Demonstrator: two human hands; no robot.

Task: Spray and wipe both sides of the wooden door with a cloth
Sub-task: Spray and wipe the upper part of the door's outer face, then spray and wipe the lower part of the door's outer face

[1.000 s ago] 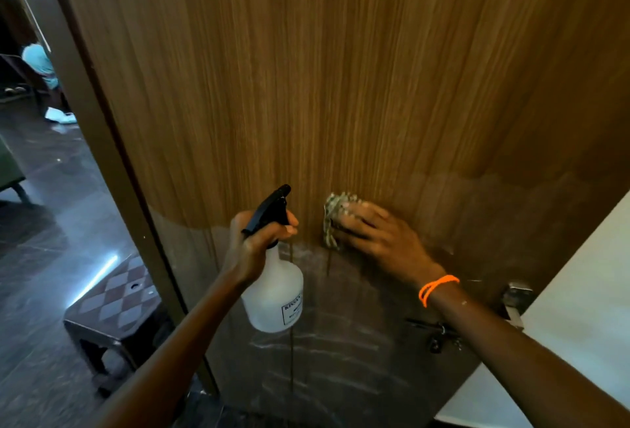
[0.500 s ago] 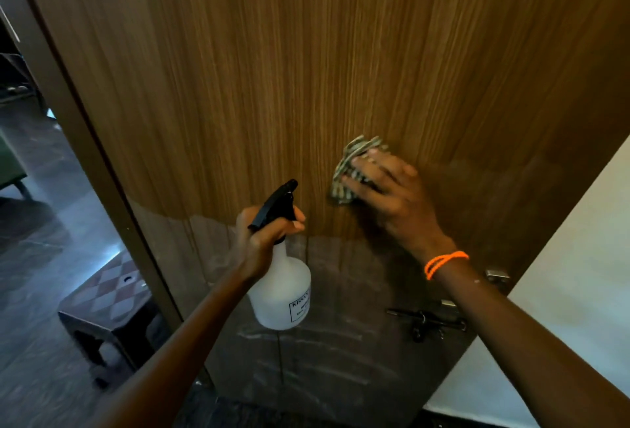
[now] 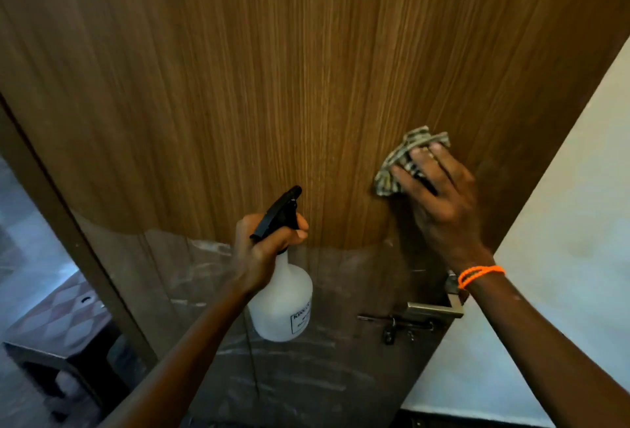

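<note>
Door (image 3: pixel 306 69) upright, grain vertical

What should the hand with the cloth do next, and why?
Probably slide the cloth sideways along the wooden door. The right hand presses it flat near the door's right side, and bare wood stretches left above the spray bottle that the left hand holds.

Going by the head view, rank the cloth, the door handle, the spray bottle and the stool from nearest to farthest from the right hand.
1. Cloth: under the fingers of the right hand.
2. Door handle: below the wrist.
3. Spray bottle: to the left, held in the left hand.
4. Stool: far lower left, past the door's edge.
</note>
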